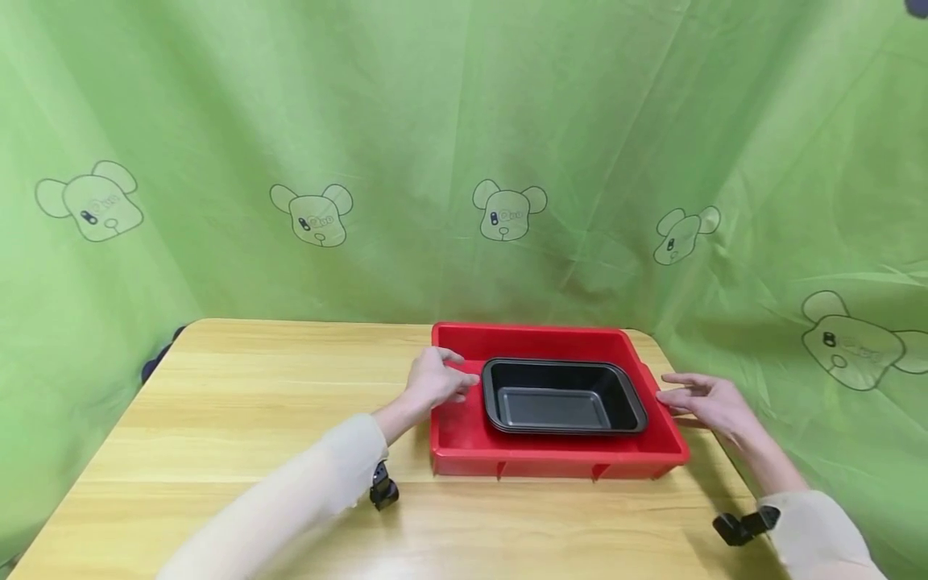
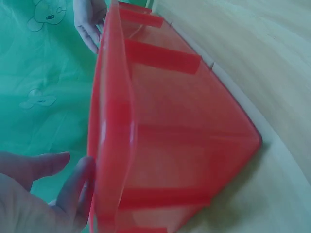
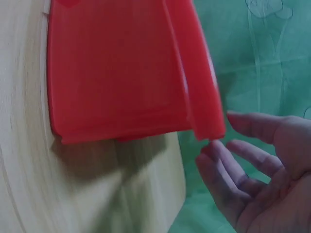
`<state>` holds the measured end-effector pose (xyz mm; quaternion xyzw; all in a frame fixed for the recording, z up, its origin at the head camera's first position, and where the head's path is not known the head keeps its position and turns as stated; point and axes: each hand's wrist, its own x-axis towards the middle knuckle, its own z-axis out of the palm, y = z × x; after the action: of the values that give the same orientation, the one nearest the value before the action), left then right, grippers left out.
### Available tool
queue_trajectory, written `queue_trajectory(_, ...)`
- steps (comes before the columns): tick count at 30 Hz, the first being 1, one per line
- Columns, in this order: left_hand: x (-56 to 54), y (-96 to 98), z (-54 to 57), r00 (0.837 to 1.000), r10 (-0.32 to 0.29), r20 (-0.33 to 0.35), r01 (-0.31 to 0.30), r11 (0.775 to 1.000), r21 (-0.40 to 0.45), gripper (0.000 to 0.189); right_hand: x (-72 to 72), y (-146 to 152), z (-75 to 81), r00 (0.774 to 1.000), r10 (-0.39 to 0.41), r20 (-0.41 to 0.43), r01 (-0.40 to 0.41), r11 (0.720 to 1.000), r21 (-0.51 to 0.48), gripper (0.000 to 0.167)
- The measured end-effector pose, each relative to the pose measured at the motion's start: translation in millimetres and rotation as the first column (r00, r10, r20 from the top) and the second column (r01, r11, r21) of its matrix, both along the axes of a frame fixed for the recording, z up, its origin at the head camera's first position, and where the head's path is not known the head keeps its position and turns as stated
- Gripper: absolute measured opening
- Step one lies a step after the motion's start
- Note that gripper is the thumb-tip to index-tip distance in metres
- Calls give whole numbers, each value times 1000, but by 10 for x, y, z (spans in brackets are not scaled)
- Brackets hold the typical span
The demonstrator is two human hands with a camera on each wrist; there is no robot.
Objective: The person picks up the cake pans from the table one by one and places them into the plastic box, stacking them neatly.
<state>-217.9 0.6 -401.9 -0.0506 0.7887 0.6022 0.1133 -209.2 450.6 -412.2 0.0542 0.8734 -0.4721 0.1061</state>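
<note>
A red plastic bin (image 1: pixel 558 463) rests on the table with a dark rectangular loaf pan (image 1: pixel 554 411) lying inside it; the pan's rim looks doubled. My left hand (image 1: pixel 438 379) reaches over the bin's left wall, its loosely bent fingers close to the pan's left end. In the left wrist view, the fingers (image 2: pixel 77 187) of this hand dip behind the bin's rim, and the thumb stands apart. At the bin's right wall is my right hand (image 1: pixel 714 407), with fingertips right at the rim. The right wrist view shows its thumb and fingers (image 3: pixel 218 179) spread around the rim's corner.
The wooden table (image 1: pixel 275 387) extends to the left of the bin and in front of it. A green curtain (image 1: pixel 406 121) with printed mouse heads hangs behind the table and at both sides. The bin stands near the table's back right corner.
</note>
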Motion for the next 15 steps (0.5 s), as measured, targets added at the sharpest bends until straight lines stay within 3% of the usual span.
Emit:
queue_trajectory(4,27,-159,55,1000,4,-13,-4,1000,-14,48,48,-105,68,989,-14,-150,31,993,111,68)
queue_trajectory(9,70,-376,106,999,-3,-47,1,1000,-24,44,101,-303,138,938,22,-346,105,933,343,52)
queue_trajectory(12,111,-520,120,995,-5,-95,0,999,-52,40,127,-461,166,910,58,-410,114,917,383,47)
queue_trajectory(15,160,-672,122,986,-14,-166,-9,991,-135,39,161,-642,193,882,96,-461,114,906,407,47)
